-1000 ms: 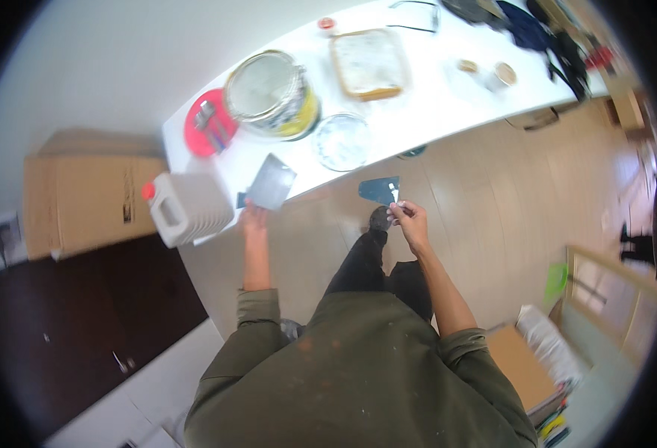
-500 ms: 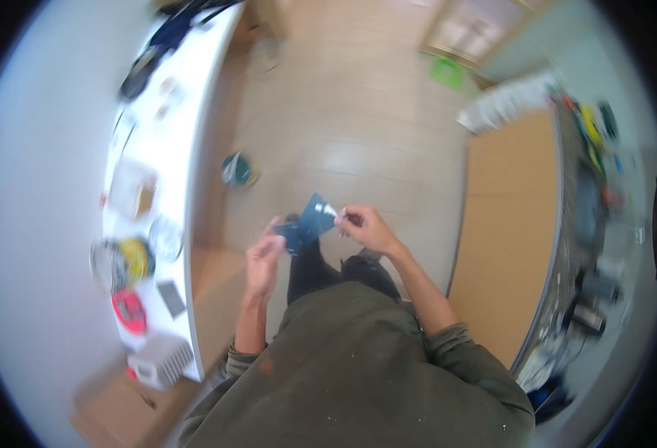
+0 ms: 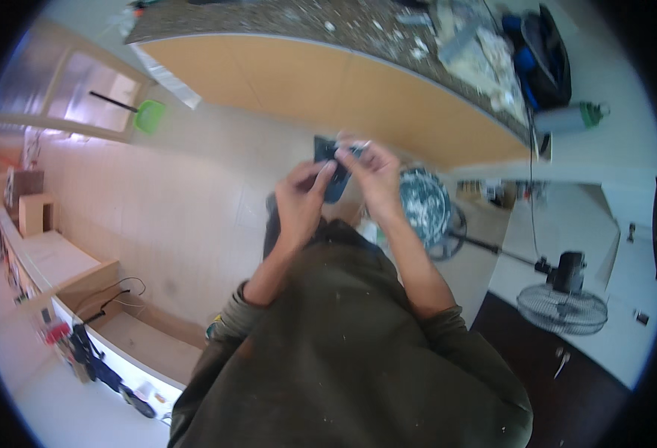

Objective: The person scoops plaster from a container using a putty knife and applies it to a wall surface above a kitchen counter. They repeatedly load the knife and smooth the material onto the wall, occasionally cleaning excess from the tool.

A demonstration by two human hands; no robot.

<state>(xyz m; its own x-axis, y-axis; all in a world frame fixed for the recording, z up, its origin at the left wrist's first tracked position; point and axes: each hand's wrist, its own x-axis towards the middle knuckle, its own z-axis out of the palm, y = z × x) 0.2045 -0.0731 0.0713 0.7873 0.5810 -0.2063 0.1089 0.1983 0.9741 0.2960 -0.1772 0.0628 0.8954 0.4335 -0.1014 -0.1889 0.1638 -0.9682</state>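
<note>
Both my hands are raised in front of my body, close together, with their fingertips meeting on dark blue-grey flat pieces. My left hand (image 3: 300,198) is closed, its thumb and fingers pinching a dark flat piece (image 3: 333,191) from the left side. From the right, my right hand (image 3: 377,178) grips at the upper part, where another dark corner (image 3: 323,147) shows. Fingers cover much of the pieces, and blur hides whether they overlap or touch. A round tub (image 3: 424,203) with white-smeared, dark green contents stands just right of my right forearm.
A long cabinet (image 3: 283,78) with a littered stone-look countertop (image 3: 388,26) runs along the far side. A pedestal fan (image 3: 562,308) stands at the right. At the far left are a green dustpan (image 3: 149,116) and a doorway. A white-topped unit (image 3: 130,358) lies at lower left.
My view has turned to the right, bringing the cabinet ahead of me and the tub and fan into sight. My hands, earlier apart with a dark flat piece in each, have come together.
</note>
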